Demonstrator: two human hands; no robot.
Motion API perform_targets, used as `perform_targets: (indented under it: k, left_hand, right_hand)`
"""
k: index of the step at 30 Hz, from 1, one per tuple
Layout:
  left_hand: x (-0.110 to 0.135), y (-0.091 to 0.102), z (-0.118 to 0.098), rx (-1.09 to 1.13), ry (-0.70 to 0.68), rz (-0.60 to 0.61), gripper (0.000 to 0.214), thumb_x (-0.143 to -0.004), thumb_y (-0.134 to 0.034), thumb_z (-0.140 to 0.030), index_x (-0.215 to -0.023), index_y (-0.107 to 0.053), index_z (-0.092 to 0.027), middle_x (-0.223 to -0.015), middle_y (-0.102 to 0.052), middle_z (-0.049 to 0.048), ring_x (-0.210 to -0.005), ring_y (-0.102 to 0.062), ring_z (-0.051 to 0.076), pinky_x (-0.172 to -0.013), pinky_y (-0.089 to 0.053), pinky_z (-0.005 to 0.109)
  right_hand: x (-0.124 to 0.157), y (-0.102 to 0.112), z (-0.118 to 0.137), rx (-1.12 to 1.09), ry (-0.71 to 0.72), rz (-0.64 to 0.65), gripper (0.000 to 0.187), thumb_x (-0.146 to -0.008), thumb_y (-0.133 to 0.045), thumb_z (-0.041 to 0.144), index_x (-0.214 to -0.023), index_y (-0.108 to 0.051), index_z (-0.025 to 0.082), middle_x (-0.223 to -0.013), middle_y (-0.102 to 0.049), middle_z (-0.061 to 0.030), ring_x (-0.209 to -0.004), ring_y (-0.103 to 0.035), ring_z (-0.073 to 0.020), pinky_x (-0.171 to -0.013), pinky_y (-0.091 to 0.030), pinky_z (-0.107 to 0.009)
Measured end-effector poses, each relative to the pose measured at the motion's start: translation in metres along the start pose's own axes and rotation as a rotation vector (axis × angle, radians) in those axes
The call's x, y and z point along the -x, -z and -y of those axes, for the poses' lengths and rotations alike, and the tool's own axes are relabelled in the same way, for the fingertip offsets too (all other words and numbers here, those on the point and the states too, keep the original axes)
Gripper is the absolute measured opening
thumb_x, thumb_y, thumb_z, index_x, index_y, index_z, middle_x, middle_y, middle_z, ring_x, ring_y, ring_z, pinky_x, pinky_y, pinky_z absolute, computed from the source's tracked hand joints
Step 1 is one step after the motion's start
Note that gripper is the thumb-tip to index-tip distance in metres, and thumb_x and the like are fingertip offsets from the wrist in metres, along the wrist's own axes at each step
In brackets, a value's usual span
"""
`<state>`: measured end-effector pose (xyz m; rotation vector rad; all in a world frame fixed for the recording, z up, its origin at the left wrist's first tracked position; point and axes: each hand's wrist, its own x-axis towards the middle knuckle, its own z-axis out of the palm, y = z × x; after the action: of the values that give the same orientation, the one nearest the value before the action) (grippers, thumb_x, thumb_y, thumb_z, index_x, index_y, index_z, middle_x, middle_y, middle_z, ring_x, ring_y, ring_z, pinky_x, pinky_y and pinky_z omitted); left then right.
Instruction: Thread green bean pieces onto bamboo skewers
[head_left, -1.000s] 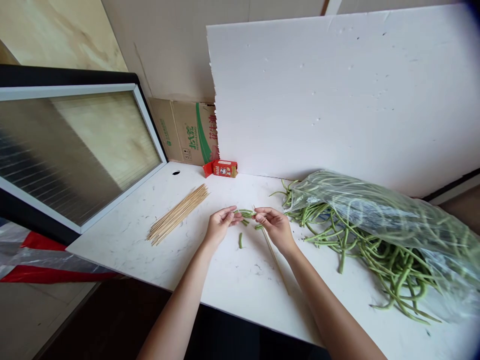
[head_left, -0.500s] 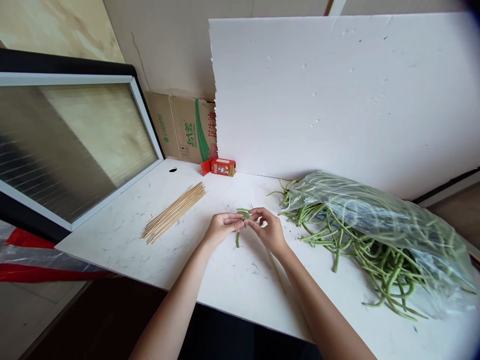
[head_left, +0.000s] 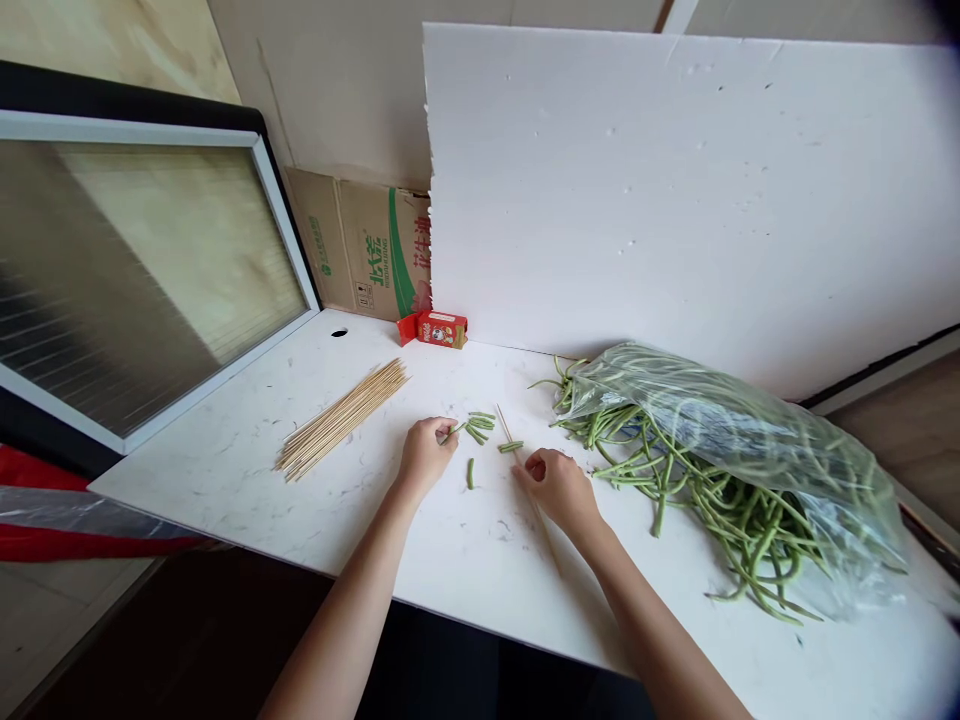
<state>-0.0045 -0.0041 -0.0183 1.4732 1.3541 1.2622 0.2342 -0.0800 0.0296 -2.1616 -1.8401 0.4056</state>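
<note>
My left hand (head_left: 426,455) rests on the white counter (head_left: 240,470) with its fingers curled, the tips pinching one end of a small cluster of cut green bean pieces (head_left: 478,425). My right hand (head_left: 559,487) lies palm down with its fingers closed over a thin bamboo skewer (head_left: 508,432) that lies flat on the counter. One short bean piece (head_left: 511,447) sits on that skewer just beyond my fingers. Another single piece (head_left: 470,473) lies loose between my hands.
A bundle of bamboo skewers (head_left: 341,420) lies to the left. At the right, a clear plastic bag of long green beans (head_left: 720,430) spills onto the counter. A red carton (head_left: 436,328), a cardboard box (head_left: 360,258) and a white foam board (head_left: 675,190) stand behind; a glass-lidded cabinet (head_left: 135,270) is left.
My hands, joined around the bean pieces half a second ago, have parted and dropped to the counter. The pieces now lie on the surface and the skewer lies flat.
</note>
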Motion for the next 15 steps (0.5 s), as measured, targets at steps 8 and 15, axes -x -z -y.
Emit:
perform_targets:
  k: [8, 15]
  left_hand:
    - [-0.007, 0.0, -0.003, 0.18, 0.042, -0.069, 0.018, -0.077, -0.085, -0.028, -0.093, -0.084, -0.02, -0.102, -0.08, 0.011, -0.095, -0.066, 0.023, -0.095, -0.048, 0.038]
    - [-0.014, 0.002, -0.009, 0.603, 0.158, -0.035, 0.047, -0.074, -0.091, -0.045, -0.109, -0.081, -0.016, -0.109, -0.078, 0.0117, -0.093, -0.067, 0.018, -0.09, -0.05, 0.034]
  right_hand:
    - [0.004, 0.002, -0.016, 0.059, 0.021, -0.085, 0.02, -0.103, -0.055, 0.032, -0.092, -0.067, 0.021, -0.094, -0.076, -0.0093, -0.08, -0.068, -0.0229, -0.058, -0.034, -0.03]
    - [-0.011, 0.011, -0.026, -0.382, 0.439, -0.38, 0.026, -0.106, -0.052, 0.035, -0.108, -0.074, 0.022, -0.098, -0.075, -0.0101, -0.084, -0.069, -0.0239, -0.073, -0.055, -0.038]
